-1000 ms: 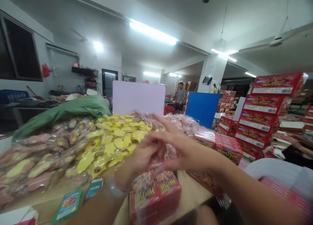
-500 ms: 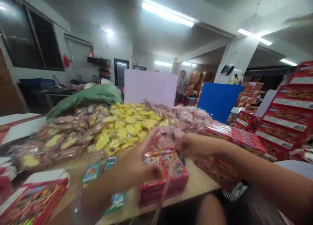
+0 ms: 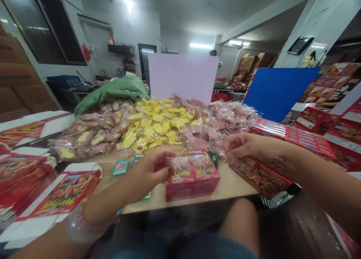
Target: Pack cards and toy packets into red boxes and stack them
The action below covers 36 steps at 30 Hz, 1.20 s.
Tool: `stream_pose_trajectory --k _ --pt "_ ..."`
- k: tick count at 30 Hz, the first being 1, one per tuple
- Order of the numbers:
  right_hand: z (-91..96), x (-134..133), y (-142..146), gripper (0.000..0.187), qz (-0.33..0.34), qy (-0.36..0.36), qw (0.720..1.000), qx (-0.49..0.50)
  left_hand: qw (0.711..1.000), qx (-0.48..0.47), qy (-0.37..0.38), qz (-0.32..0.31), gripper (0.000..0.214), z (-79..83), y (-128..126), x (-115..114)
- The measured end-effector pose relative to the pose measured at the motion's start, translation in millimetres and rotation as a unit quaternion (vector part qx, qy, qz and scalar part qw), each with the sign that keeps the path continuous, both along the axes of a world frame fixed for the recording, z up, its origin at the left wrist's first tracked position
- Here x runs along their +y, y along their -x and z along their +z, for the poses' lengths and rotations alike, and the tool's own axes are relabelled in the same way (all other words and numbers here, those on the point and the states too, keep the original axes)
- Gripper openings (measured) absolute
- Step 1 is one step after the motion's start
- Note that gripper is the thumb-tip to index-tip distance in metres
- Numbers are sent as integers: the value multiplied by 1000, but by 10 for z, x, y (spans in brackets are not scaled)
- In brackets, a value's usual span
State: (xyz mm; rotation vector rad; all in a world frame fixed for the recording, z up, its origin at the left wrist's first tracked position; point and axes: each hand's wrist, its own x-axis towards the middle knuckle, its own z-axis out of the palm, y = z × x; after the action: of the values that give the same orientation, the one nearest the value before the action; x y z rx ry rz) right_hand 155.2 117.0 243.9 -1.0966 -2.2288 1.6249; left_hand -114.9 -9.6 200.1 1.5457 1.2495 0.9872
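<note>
A block of red printed packs (image 3: 193,174), stacked in two side-by-side columns, sits at the table's front edge. My left hand (image 3: 153,167) is at its left side, fingers loosely curled and thumb apart, with nothing visible in it. Whether it touches the packs I cannot tell. To the right of the block, my right hand (image 3: 244,144) hovers with fingers bent together as in a pinch; what they hold, if anything, is hidden. Behind both hands lies a heap of yellow figures in clear bags (image 3: 158,127), beside pink bagged pieces (image 3: 220,123).
Flattened red cartons (image 3: 62,193) lie at left, and small green packs (image 3: 120,168) near my left forearm. Filled red display boxes (image 3: 262,172) stand at right. A green sack (image 3: 113,91), a white board (image 3: 183,76) and a blue board (image 3: 279,93) rise behind the heap.
My view has tipped down. My hands have moved apart, the left clear of the packs' top and the right away to the right. A clear strip seen between them earlier no longer shows.
</note>
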Motion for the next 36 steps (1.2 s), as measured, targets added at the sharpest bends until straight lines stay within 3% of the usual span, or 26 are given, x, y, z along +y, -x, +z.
stream_pose_trajectory --k 5,8,12,19,24,30,36 --pt "-641 265 -52 31 -159 116 969 151 989 -57 125 45 29 -388 25 330" --pt "-986 452 51 31 -190 127 960 164 990 -46 94 99 20 -570 73 564" --pt "-1239 676 182 29 -200 122 958 166 984 -55 83 144 20 -737 186 831" --pt "-1390 873 292 32 -221 131 952 169 970 -119 145 152 34 -986 381 1177" --pt "-1473 972 301 32 -243 143 945 165 958 -142 196 155 29 -1135 497 1344" --pt "-1523 1065 287 31 -258 167 944 121 952 -133 228 156 20 -1146 556 1465" --pt "-1501 1097 314 33 -267 163 947 75 956 -104 232 150 26 -1122 586 1567"
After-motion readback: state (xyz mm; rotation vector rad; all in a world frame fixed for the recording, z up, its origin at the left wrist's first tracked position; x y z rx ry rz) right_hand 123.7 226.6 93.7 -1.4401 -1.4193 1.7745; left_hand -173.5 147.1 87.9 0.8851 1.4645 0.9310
